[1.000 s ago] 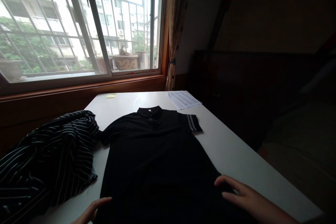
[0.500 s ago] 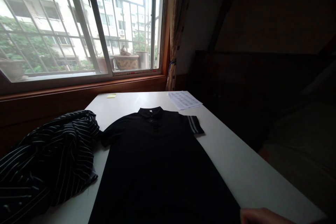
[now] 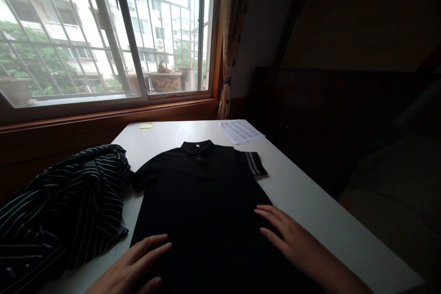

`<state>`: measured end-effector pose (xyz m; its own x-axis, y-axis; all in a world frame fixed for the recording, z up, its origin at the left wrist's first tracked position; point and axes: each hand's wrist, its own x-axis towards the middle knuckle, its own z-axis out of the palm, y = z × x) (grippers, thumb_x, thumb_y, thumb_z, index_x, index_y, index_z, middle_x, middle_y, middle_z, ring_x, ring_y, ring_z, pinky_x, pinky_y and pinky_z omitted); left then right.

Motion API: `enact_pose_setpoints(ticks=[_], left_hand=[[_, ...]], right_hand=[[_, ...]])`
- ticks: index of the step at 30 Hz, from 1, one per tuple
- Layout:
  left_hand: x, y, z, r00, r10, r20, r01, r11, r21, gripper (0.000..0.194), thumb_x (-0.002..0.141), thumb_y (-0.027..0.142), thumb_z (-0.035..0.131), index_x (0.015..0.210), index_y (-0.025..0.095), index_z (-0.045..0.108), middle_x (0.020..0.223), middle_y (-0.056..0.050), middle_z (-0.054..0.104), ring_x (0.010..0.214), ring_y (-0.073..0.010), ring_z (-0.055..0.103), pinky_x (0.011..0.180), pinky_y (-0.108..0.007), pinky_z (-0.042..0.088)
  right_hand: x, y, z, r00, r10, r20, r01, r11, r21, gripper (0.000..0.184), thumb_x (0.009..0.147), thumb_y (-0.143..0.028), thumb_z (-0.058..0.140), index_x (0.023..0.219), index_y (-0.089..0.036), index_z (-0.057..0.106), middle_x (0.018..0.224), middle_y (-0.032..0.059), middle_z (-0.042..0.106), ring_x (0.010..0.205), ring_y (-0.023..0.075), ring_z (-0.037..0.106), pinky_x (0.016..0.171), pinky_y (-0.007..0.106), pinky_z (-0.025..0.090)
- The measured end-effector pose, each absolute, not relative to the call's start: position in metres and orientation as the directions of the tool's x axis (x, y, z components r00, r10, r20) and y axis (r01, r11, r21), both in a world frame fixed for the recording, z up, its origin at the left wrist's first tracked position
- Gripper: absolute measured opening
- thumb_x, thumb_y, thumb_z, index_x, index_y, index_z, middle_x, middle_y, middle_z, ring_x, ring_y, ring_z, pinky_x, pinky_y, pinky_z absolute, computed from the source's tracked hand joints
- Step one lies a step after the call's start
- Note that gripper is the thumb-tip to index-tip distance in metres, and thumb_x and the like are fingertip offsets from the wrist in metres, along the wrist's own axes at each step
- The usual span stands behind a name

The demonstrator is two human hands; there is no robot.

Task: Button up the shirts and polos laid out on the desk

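A black polo shirt [image 3: 206, 193] lies spread front side up, its collar toward the window and pale stripes on the right-hand sleeve. Over its lower left edge is my left hand [image 3: 136, 262], fingers apart and holding nothing. My right hand [image 3: 285, 229] is over the shirt's right side, fingers stretched out, also with nothing in it. Whether the fingers touch the cloth or hover just above it, I cannot tell. The shirt's lower hem is out of the picture.
A crumpled black garment with white stripes [image 3: 79, 206] lies at the left, close to the shirt's sleeve. On the white table [image 3: 310, 193] are printed sheets [image 3: 243, 131] and a yellow sticky note [image 3: 146, 126] at the far end. A window [image 3: 165, 32] stands behind.
My left hand has come into view at the lower left. My right hand has let go of the shirt's lower right edge and moved up and left over it.
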<state>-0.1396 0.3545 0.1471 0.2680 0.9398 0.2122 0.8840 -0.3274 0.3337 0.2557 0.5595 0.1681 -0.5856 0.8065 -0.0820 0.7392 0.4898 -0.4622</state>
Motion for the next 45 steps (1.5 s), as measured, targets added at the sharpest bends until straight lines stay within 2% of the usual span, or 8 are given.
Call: enact_pose_setpoints(ticks=[3,6,18,25,29,33,39,45], left_hand=[[-0.101,0.39,0.147,0.346,0.91,0.228,0.914,-0.382,0.137,0.062,0.096,0.036,0.051,0.152,0.034,0.025,0.157,-0.003,0.032,0.139,-0.0315,0.039,0.108,-0.048,0.042],[-0.078,0.413,0.128,0.401,0.892,0.21,0.908,-0.417,0.041,0.065,0.099,0.038,0.045,0.155,0.029,0.014,0.161,-0.005,0.019,0.145,-0.0328,0.026,0.114,-0.057,0.031],[-0.073,0.398,0.098,0.511,0.806,0.301,0.857,-0.503,-0.108,0.076,0.096,0.058,0.043,0.155,0.019,0.018,0.155,-0.009,0.033,0.141,-0.0278,0.034,0.12,-0.041,0.018],[-0.073,0.386,0.094,0.476,0.839,0.264,0.876,-0.48,-0.054,0.062,0.101,0.041,0.041,0.155,0.03,0.012,0.152,-0.002,0.04,0.137,-0.0226,0.042,0.114,-0.036,0.032],[-0.084,0.392,0.103,0.473,0.855,0.212,0.874,-0.485,0.01,0.073,0.097,0.054,0.043,0.156,0.026,0.011,0.156,-0.005,0.031,0.14,-0.0261,0.038,0.117,-0.04,0.028],[-0.114,0.413,0.103,0.284,0.939,0.193,0.953,-0.299,0.051,0.068,0.098,0.053,0.04,0.155,0.03,0.011,0.16,-0.004,0.022,0.143,-0.028,0.031,0.118,-0.048,0.022],[-0.155,0.423,0.087,0.104,0.966,0.235,0.992,-0.117,0.044,0.059,0.099,0.048,0.039,0.153,0.029,0.023,0.158,-0.005,0.03,0.144,-0.028,0.03,0.118,-0.051,0.022],[-0.167,0.4,0.096,0.0,0.967,0.254,0.989,-0.037,0.141,0.044,0.096,0.033,0.046,0.139,0.029,0.053,0.144,-0.005,0.051,0.129,-0.029,0.047,0.108,-0.045,0.039]], right_hand=[[0.2,0.56,0.147,-0.681,0.729,0.072,0.657,0.651,-0.381,0.058,0.098,-0.051,0.04,0.15,-0.027,0.034,0.161,0.0031,0.021,0.147,0.0274,0.023,0.118,0.046,0.027],[0.159,0.556,0.125,-0.769,0.627,0.123,0.573,0.762,-0.301,0.063,0.099,-0.049,0.04,0.154,-0.022,0.026,0.162,0.0062,0.015,0.149,0.0276,0.015,0.12,0.049,0.022],[0.167,0.522,0.106,-0.847,0.528,0.064,0.488,0.819,-0.301,0.066,0.099,-0.052,0.038,0.155,-0.025,0.015,0.162,0.0038,0.011,0.149,0.0269,0.014,0.122,0.049,0.015],[0.192,0.526,0.101,-0.814,0.578,0.062,0.535,0.787,-0.307,0.067,0.098,-0.051,0.041,0.155,-0.028,0.014,0.162,0.0036,0.014,0.148,0.027,0.019,0.121,0.048,0.018],[0.218,0.553,0.098,-0.695,0.716,0.062,0.685,0.686,-0.245,0.065,0.098,-0.055,0.037,0.154,-0.026,0.019,0.161,0.0038,0.018,0.148,0.0261,0.021,0.121,0.051,0.019],[0.243,0.588,0.089,-0.582,0.805,0.119,0.783,0.594,-0.187,0.065,0.098,-0.055,0.035,0.153,-0.022,0.028,0.16,0.0068,0.024,0.147,0.0262,0.024,0.119,0.05,0.024],[0.265,0.613,0.08,-0.516,0.814,0.267,0.812,0.564,-0.149,0.05,0.1,-0.034,0.032,0.142,-0.011,0.048,0.149,0.0128,0.045,0.139,0.027,0.039,0.115,0.047,0.034],[0.271,0.609,0.083,-0.484,0.785,0.386,0.843,0.537,-0.035,0.04,0.098,-0.023,0.034,0.128,-0.017,0.06,0.121,0.0146,0.059,0.1,0.0271,0.062,0.091,0.044,0.051]])
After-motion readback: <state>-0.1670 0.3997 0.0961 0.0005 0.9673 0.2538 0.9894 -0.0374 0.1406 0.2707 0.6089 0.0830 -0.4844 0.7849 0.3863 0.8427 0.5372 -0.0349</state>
